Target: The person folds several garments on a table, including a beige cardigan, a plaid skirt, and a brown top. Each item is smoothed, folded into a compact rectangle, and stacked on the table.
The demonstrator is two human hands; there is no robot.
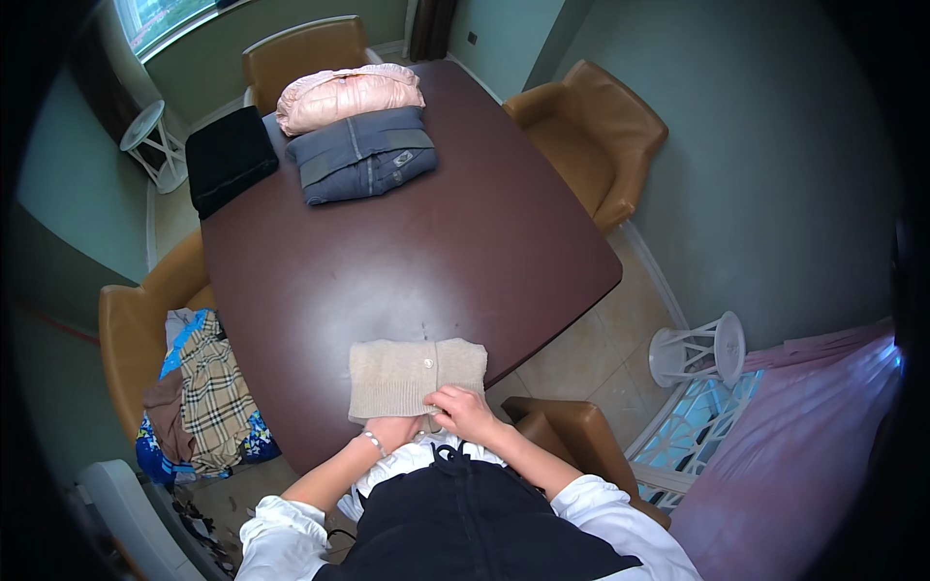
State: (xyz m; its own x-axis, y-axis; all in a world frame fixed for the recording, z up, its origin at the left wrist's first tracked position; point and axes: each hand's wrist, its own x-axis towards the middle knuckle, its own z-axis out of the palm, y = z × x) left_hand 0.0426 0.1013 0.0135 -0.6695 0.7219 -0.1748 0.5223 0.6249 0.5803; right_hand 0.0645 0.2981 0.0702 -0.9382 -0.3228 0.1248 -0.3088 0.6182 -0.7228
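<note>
A beige knitted cardigan (pixel 396 370), folded into a rectangle with a button and a ribbed band showing, lies at the near edge of the dark wooden table (pixel 501 232). My left hand (pixel 398 432), with a bracelet at the wrist, is at the cardigan's lower edge; its fingers are hidden under the knit. Thumb and fingertips of my right hand (pixel 461 412) pinch the ribbed band at the lower right, beside the front opening.
At the table's far end lie a folded grey-blue jacket (pixel 341 156), a pink padded garment (pixel 349 98) and a folded black garment (pixel 229 160). Mixed clothes, a checked one (pixel 218 392) among them, hang over a tan chair (pixel 120 334) at left. Another chair (pixel 588 145) stands right.
</note>
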